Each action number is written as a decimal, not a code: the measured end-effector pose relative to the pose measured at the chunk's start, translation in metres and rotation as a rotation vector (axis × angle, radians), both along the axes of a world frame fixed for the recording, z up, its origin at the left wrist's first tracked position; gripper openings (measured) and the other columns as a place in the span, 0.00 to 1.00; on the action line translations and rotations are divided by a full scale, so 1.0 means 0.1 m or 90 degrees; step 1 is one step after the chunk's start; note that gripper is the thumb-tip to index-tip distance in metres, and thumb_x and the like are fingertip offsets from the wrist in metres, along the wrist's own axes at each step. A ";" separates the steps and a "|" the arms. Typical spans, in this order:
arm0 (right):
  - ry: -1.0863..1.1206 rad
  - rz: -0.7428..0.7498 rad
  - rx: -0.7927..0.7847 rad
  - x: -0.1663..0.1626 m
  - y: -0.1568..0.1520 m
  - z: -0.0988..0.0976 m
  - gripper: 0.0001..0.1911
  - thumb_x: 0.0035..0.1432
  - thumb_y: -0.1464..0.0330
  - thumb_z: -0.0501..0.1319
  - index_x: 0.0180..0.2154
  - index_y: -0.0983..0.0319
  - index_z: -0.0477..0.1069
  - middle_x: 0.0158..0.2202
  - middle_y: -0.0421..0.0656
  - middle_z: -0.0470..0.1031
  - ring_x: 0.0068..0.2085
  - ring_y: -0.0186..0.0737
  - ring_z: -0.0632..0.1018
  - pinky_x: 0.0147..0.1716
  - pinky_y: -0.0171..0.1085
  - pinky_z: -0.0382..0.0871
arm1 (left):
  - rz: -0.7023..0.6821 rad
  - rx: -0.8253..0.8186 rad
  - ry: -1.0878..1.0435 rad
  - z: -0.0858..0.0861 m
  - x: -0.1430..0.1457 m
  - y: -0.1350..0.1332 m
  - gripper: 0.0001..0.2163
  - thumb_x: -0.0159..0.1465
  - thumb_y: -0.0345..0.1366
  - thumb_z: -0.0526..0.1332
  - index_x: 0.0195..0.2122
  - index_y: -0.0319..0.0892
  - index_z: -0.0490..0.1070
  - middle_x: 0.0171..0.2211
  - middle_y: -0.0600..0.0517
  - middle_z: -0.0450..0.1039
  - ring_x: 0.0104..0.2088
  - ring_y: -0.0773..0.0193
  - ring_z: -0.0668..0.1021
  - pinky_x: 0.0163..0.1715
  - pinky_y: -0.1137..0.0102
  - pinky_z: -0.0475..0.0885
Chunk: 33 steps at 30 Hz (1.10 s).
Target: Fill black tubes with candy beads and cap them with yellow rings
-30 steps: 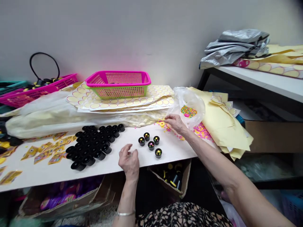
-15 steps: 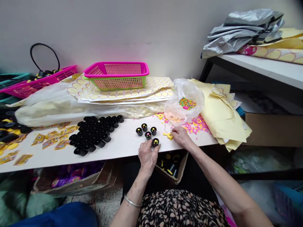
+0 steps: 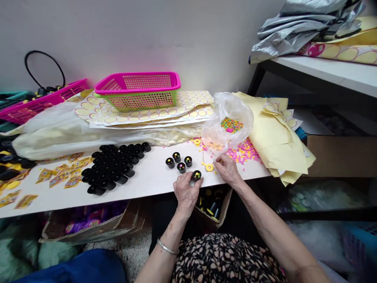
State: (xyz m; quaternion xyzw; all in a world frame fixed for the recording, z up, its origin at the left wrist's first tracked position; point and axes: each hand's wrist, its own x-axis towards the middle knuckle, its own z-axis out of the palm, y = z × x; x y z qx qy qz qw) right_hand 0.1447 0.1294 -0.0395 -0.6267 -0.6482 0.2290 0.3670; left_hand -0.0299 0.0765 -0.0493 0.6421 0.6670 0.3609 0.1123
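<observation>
My left hand [image 3: 187, 192] grips a small black cup [image 3: 197, 175] near the table's front edge. Yellow and green beads show inside that cup. Behind it stand several more black cups [image 3: 181, 168] with a few coloured beads in each. My right hand [image 3: 228, 170] is closed in a pinch just above the tabletop; whatever its fingertips hold is too small to make out. Beside those fingertips lies a yellow ring-shaped piece [image 3: 209, 168], with a thin cord near it. Pink and yellow beads [image 3: 244, 155] are scattered behind my right hand.
A clear plastic bag [image 3: 249, 118] holds multicoloured beads. Black cups [image 3: 108, 169] crowd the table's left part, near yellow printed packets [image 3: 63, 173]. A pink and green basket [image 3: 138, 100] sits on printed sheets at the back. Below the edge is a cardboard box [image 3: 225, 210].
My left hand and its cup have shifted slightly right relative to the other cups. My right fingertips are now a little apart from the yellow ring piece. The view has shifted slightly.
</observation>
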 end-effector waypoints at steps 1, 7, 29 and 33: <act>-0.001 0.006 0.005 0.02 0.01 0.00 0.08 0.55 0.64 0.55 0.29 0.62 0.67 0.31 0.41 0.68 0.33 0.37 0.71 0.34 0.35 0.62 | 0.003 -0.001 0.003 0.00 0.00 0.00 0.12 0.52 0.42 0.65 0.36 0.44 0.73 0.33 0.52 0.75 0.37 0.60 0.73 0.38 0.66 0.63; -0.259 0.113 -0.063 -0.14 -0.03 0.16 0.14 0.53 0.59 0.58 0.36 0.63 0.70 0.41 0.47 0.68 0.40 0.42 0.71 0.35 0.36 0.61 | 0.010 -0.001 -0.001 0.01 0.02 0.01 0.12 0.52 0.42 0.65 0.37 0.45 0.73 0.34 0.53 0.75 0.37 0.60 0.73 0.37 0.66 0.62; 0.065 0.020 0.203 0.03 -0.71 0.19 0.11 0.55 0.68 0.58 0.42 0.59 0.66 0.38 0.46 0.70 0.40 0.41 0.72 0.38 0.40 0.68 | -0.038 -0.012 -0.426 0.21 0.10 -0.35 0.13 0.53 0.41 0.65 0.36 0.40 0.75 0.34 0.49 0.74 0.32 0.64 0.74 0.34 0.69 0.71; 0.102 0.003 0.211 -0.08 -0.87 0.28 0.10 0.53 0.71 0.57 0.39 0.56 0.67 0.33 0.43 0.70 0.35 0.41 0.72 0.35 0.40 0.69 | -0.096 -0.279 -0.713 0.46 0.45 -0.32 0.22 0.50 0.47 0.66 0.45 0.42 0.72 0.41 0.47 0.75 0.39 0.58 0.77 0.35 0.66 0.74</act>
